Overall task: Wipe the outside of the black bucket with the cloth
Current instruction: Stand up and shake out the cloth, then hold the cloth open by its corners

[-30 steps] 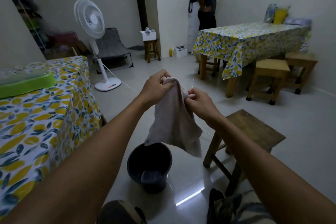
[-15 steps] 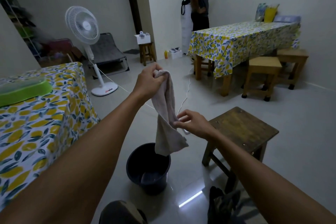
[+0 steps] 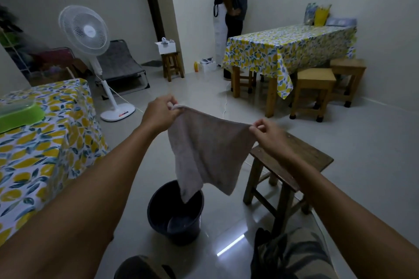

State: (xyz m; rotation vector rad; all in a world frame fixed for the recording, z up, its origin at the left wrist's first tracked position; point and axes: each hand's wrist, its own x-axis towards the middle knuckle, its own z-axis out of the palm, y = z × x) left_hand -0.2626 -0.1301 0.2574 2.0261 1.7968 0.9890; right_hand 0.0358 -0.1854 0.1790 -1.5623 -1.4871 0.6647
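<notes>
A pale tiled floor (image 3: 340, 147) is filling the dim room and catching a streak of light. Two tables in lemon-print cloth are standing on it, one at near left (image 3: 45, 142), one by the far wall (image 3: 283, 50). A white pedestal fan (image 3: 84, 31) is facing in, and a dark wooden stool (image 3: 301, 156) is sitting beside the black bucket (image 3: 174, 222), which is resting upright on the floor. The cloth (image 3: 208, 149) is hanging spread above the bucket, the left hand (image 3: 158, 113) and right hand (image 3: 268, 131) each pinching a top corner.
</notes>
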